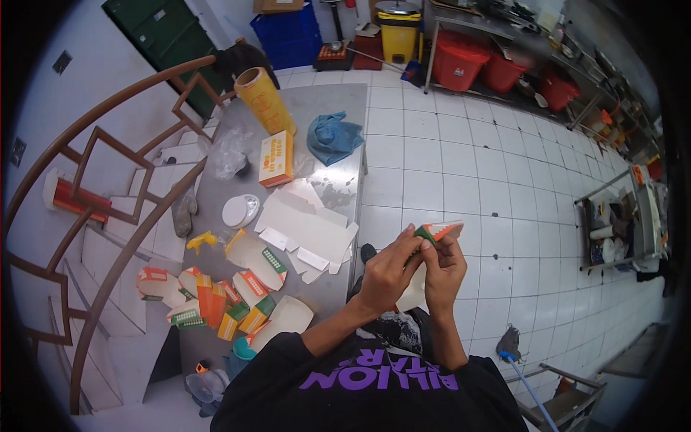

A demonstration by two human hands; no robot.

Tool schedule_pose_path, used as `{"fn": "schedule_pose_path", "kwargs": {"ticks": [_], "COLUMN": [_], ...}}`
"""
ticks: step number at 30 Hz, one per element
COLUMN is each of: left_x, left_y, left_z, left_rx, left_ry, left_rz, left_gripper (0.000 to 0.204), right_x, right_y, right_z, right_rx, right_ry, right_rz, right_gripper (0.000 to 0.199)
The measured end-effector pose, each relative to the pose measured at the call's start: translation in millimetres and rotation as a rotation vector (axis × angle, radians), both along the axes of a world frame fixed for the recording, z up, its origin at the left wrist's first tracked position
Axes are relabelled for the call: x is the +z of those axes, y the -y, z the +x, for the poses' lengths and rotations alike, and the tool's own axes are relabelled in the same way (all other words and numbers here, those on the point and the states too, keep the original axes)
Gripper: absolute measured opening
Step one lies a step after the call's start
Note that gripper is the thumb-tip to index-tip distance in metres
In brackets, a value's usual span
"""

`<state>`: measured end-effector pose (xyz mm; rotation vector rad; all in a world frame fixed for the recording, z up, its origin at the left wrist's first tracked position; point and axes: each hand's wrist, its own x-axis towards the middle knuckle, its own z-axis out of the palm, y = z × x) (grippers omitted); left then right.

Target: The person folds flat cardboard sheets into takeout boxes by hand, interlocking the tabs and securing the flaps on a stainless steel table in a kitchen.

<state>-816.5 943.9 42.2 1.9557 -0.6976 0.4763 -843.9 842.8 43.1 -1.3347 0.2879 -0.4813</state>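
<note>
Holding: I see both hands meeting near centre on 1 paper food box, white with an orange and green printed edge, raised above the tiled floor just right of the steel table.
Left hand: fingers curled closed over the near-left side of the box, thumb pressing its upper edge.
Right hand: fingers pinched shut on the right flap, fingertips just under the printed rim.
Box state: partly formed, I judge; the lower white panel hangs down between the wrists, mostly hidden.
Table, near left: a loose pile of folded boxes in the same colours, some tipped on their sides.
Table, middle: flat white box blanks, overlapping, touching the right edge.
Table, far: a yellow roll, an orange carton and a blue cloth.
Risk 1: my judgement is that a tight pinch could crease or tear the thin flap.
Risk 2: the box is over the floor, so a slipped grip would drop it there.
Risk 3: the blanks at the table edge could slide off if an elbow brushes them.
</note>
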Motion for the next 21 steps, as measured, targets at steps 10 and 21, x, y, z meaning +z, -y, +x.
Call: {"fn": "schedule_pose_path", "kwargs": {"ticks": [10,21], "left_x": [-6,-74], "left_y": [-19,-217], "left_z": [5,10], "left_rx": [0.044,0.721], "left_ry": [-0.185,-0.429], "left_rz": [-0.035,-0.352], "left_gripper": [0.042,0.018], "right_x": [-9,-28], "right_y": [-5,-25], "right_z": [3,70], "right_rx": [0.178,0.847], "right_ry": [-0.049,-0.418], "right_rz": [0.012,-0.175], "right_gripper": [0.019,0.029]}}
